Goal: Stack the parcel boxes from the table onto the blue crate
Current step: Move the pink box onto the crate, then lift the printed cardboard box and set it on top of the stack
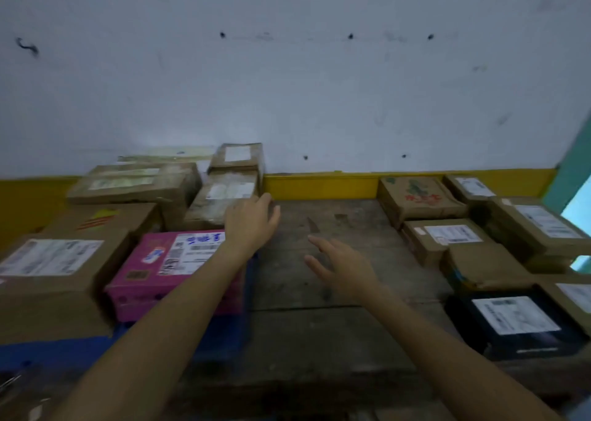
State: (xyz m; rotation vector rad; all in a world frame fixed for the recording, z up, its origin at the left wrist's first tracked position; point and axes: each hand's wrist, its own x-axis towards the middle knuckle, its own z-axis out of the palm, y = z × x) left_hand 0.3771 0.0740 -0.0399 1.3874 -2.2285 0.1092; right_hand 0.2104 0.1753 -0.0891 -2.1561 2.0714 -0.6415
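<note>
Across the middle, the wooden table [319,292] is taking up most of the view. On the left, the blue crate [48,353] is sitting under a pile of parcels, including a big brown box [57,280] and a pink box [166,267]. More parcel boxes [447,238] are still lying on the table's right side, a black one [518,324] nearest. The left hand [251,220] is touching the corner of a taped brown box [220,203] at the back of the pile; honestly can't tell if it's gripping. The right hand [342,267] is hovering over bare wood, fingers spread, holding nothing.
</note>
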